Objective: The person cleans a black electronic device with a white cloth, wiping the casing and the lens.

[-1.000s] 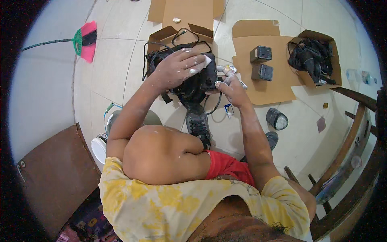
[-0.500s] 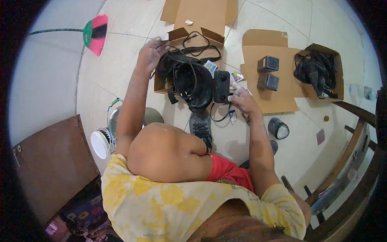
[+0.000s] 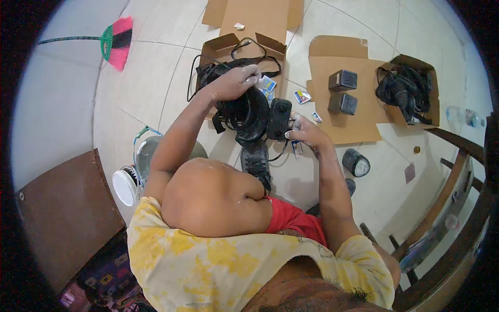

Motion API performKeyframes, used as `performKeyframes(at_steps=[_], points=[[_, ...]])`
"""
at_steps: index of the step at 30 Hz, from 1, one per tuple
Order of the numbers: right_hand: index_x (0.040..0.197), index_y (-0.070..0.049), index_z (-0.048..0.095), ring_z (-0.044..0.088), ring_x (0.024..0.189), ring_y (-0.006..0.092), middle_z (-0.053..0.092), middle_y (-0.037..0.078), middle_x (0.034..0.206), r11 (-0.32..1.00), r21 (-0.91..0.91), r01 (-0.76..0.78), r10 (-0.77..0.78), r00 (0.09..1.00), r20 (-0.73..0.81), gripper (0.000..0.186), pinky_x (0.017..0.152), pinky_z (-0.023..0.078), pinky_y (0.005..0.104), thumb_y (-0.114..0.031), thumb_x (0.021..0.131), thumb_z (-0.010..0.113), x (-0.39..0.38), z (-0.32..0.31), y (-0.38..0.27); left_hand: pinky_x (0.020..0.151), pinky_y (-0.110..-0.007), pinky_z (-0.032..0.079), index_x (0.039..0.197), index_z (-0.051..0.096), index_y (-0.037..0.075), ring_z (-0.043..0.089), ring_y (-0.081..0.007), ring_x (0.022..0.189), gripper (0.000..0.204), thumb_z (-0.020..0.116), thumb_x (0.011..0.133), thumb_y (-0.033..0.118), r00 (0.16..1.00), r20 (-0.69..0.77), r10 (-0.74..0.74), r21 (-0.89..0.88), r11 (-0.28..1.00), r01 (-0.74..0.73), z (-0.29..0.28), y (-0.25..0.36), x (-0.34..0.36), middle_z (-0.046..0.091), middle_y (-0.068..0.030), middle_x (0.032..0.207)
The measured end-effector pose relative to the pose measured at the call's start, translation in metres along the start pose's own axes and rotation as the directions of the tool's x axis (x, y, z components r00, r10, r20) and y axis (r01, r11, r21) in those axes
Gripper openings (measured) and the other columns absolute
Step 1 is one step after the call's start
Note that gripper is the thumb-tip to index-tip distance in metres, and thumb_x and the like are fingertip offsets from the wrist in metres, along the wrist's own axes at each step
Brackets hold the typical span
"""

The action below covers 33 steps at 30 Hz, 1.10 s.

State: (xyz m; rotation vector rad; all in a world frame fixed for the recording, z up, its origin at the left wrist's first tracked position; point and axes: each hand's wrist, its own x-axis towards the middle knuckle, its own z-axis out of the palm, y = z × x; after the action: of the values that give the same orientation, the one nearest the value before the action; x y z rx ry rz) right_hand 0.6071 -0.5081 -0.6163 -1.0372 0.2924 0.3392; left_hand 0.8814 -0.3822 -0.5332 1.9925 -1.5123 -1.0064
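Note:
My right hand grips the side of a black rectangular device with a round lens-like spot near its top. A thin black cable hangs below the device. Over a cardboard box my left hand is closed, its fingers curled; what they hold, if anything, is hidden. Beneath it lies black padded strap gear, partly in the open cardboard box and reaching out over my dark shoe. More black cable loops around the box's left side. Whitish dust coats the fingers of both hands.
Two black box-shaped items stand on flattened cardboard. Right of it is another box with black gear. Small colourful packets lie on the tiles, a dark cylinder farther right. A bucket and broom are left.
My left hand has moved right and slightly down, from the box's left edge to above the strap gear, and its fingers have curled closed. The black device has shifted slightly in my right hand.

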Motion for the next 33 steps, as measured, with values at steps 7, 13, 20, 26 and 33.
performKeyframes(at_steps=[7,13,20,26,33], points=[[0.145,-0.005,0.037,0.057,0.110,0.0185,0.056,0.009,0.123,0.990,-0.115,0.076,-0.067,0.995,0.081,0.073,0.095,0.048,0.0333,-0.011,0.082,0.072,0.002,0.012,0.004,0.087,-0.036,0.045,0.104,0.052,0.003,0.056,-0.0246,0.094,0.017,0.050,0.098,0.018,0.995,0.001,-0.095,-0.115,0.989,0.094,-0.018,0.013,-0.033,0.058,-0.0122,0.097],[0.146,0.001,0.031,0.055,0.115,0.0208,0.054,0.014,0.128,0.994,-0.107,-0.028,0.040,0.993,0.112,0.079,0.098,0.048,0.0351,-0.008,0.080,0.073,0.003,0.036,-0.015,0.085,-0.037,0.047,0.102,0.052,0.003,0.059,-0.0234,0.092,0.016,0.049,0.098,0.018,0.986,-0.044,-0.159,-0.171,0.974,0.149,-0.019,0.014,-0.040,0.061,-0.0116,0.092],[0.148,0.009,0.022,0.056,0.117,0.0277,0.047,0.025,0.136,0.965,-0.261,0.019,0.002,0.997,0.079,0.092,0.099,0.049,0.0385,-0.022,0.080,0.076,0.005,0.055,-0.027,0.075,-0.038,0.051,0.103,0.053,0.002,0.063,-0.0232,0.081,0.015,0.049,0.100,0.016,0.964,-0.161,-0.211,-0.136,0.972,0.190,-0.010,0.004,-0.032,0.064,-0.0131,0.091],[0.147,0.008,0.021,0.056,0.117,0.0250,0.051,0.021,0.132,0.980,-0.189,0.066,-0.056,0.997,0.057,0.089,0.100,0.048,0.0365,-0.018,0.082,0.075,0.015,0.061,-0.002,0.066,-0.036,0.051,0.104,0.053,0.001,0.062,-0.0226,0.069,0.016,0.049,0.100,0.016,0.954,-0.262,-0.148,-0.080,0.988,0.131,-0.006,0.003,-0.026,0.062,-0.0140,0.085],[0.145,-0.002,0.034,0.057,0.114,0.0195,0.059,0.012,0.123,0.996,-0.021,0.090,-0.088,0.992,0.095,0.071,0.098,0.047,0.0327,-0.011,0.085,0.071,0.004,0.021,-0.007,0.076,-0.046,0.050,0.106,0.055,0.002,0.063,-0.0427,0.087,0.017,0.050,0.097,0.016,0.890,-0.444,-0.104,-0.008,0.994,0.112,0.019,-0.004,-0.011,0.065,-0.0221,0.089]])
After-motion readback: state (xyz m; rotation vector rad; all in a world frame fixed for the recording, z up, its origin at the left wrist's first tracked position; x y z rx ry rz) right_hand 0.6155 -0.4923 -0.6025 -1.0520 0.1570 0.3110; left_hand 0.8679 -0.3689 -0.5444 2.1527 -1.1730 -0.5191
